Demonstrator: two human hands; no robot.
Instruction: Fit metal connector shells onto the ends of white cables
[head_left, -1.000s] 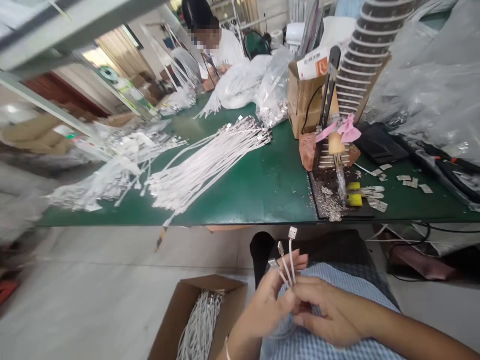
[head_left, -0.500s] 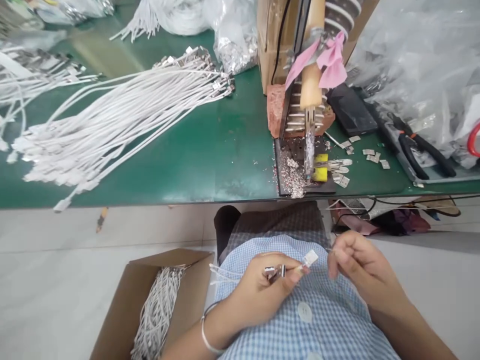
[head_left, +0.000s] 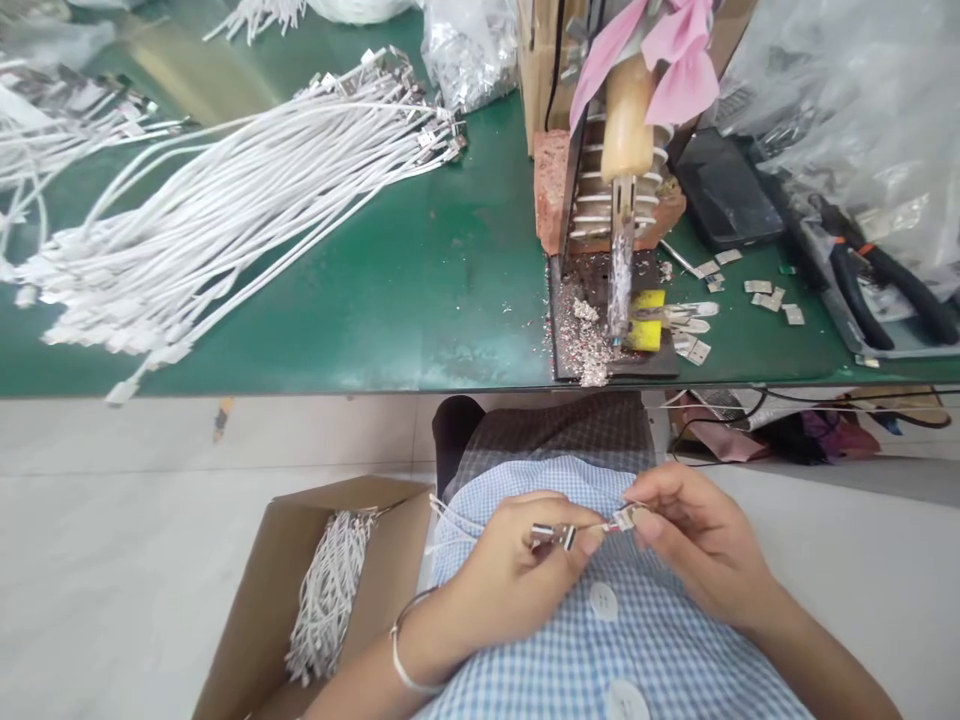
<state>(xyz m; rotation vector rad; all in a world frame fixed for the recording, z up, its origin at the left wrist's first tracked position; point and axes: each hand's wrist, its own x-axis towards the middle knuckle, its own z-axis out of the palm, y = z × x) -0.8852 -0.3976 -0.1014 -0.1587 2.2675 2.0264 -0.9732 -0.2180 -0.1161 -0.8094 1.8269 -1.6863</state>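
My left hand (head_left: 506,575) is closed on a few white cables (head_left: 454,518) over my lap, their metal connector ends (head_left: 553,536) poking out past the thumb. My right hand (head_left: 694,545) pinches one connector tip (head_left: 622,518) right next to the left fingers. Both hands sit in front of my blue checked shirt (head_left: 600,650), below the front edge of the green table (head_left: 420,310).
A cardboard box (head_left: 255,620) with white cables stands on the floor at my left. On the table lie a large spread of white cables (head_left: 225,200), a soldering iron on its stand (head_left: 622,200), metal scraps (head_left: 589,345), small metal shells (head_left: 757,295), pliers (head_left: 885,280) and plastic bags (head_left: 862,110).
The view has tilted down from the far bench to my lap. My hands lowered, drew apart, then the right hand came back to pinch a connector held by the left.
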